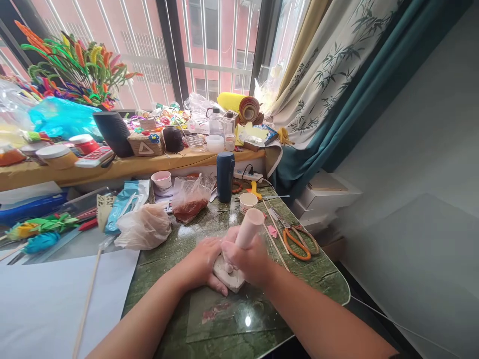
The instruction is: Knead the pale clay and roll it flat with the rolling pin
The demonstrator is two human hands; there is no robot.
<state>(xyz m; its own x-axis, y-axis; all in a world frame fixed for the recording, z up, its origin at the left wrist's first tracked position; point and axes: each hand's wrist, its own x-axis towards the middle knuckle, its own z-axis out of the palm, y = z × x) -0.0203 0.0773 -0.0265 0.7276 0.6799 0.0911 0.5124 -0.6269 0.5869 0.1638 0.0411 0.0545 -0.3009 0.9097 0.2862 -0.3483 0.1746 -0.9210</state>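
My right hand is wrapped round a thick, pale pink cylindrical rod, held tilted over a pale slab with a hollow in it. The rod's lower end is hidden behind my fingers. A small pale lump shows in the hollow. My left hand grips the slab's left side, thumb at the near edge and fingers at the far edge. Under the slab lies a clear sheet with reddish smears.
Orange-handled scissors and thin wooden sticks lie to the right. Behind stand a paper cup, a dark blue bottle, a bag of reddish-brown material and a crumpled plastic bag. White paper covers the left.
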